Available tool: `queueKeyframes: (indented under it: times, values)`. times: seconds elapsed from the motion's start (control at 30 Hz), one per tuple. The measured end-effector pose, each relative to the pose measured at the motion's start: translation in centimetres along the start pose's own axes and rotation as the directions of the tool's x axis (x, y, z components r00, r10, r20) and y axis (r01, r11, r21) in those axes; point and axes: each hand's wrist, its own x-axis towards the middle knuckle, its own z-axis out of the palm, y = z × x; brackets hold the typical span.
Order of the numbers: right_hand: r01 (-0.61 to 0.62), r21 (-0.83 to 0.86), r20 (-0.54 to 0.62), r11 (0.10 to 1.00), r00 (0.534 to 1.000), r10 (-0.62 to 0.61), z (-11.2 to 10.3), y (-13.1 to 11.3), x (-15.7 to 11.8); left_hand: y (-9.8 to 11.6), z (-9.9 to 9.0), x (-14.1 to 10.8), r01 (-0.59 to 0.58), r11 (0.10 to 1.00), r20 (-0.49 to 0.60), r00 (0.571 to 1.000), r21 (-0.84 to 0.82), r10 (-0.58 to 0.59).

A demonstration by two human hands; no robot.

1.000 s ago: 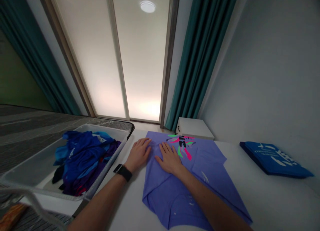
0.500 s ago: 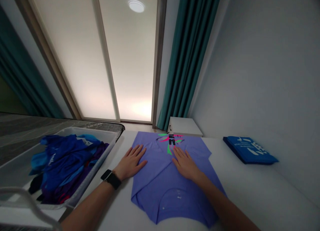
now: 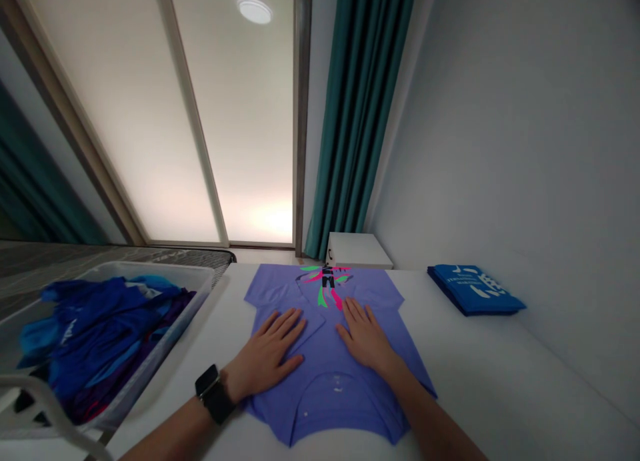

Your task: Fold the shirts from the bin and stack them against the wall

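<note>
A white table [image 3: 505, 388] runs toward a frosted glass door [image 3: 240, 114], with teal curtains [image 3: 350, 114] at its side and a round ceiling light [image 3: 255, 10] above. On the table, a periwinkle-blue shirt [image 3: 325, 344] lies flat, its bright pink, green and black print [image 3: 326, 282] at the far end. It sits squarer to the table than it did a moment ago, and both hands now rest nearer the curved near edge.

The left hand [image 3: 265, 358] and right hand [image 3: 365, 338] are both spread flat on the shirt, fingers splayed and well apart, pinching nothing. A black watch [image 3: 214, 394] sits on the left wrist; its face shows no readable display. Small pale marks near the shirt's near edge are too small to read.

To the left, a clear plastic bin [image 3: 170, 331] beside the table holds a heap of blue and purple clothes [image 3: 100, 334]. A pale rail [image 3: 50, 404] crosses the lower-left corner. To the right, a folded blue garment [image 3: 473, 290] lies against the wall — its white lettering can't be made out. A white box [image 3: 357, 250] stands beyond the table.
</note>
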Motion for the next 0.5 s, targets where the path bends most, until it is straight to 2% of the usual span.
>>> queueKeyframes:
  times: [0.17, 0.3, 0.5]
  values:
    - [0.035, 0.052, -0.037, 0.998, 0.999, -0.033, 0.1, 1.0, -0.2, 1.1, -2.0, -0.7, 0.075, 0.997, 0.005, 0.997, -0.012, -0.075]
    - [0.067, 0.080, -0.050, 0.995, 0.997, -0.063, -0.1, 2.0, -0.4, 1.6, -3.2, -2.4, 0.127, 0.991, 0.094, 0.987, 0.036, -0.130]
    - [0.086, 0.062, -0.053, 0.994, 0.995, -0.083, 0.3, 2.4, -0.2, 1.2, -3.5, -5.6, 0.170, 0.982, 0.164, 0.970, 0.082, -0.182]
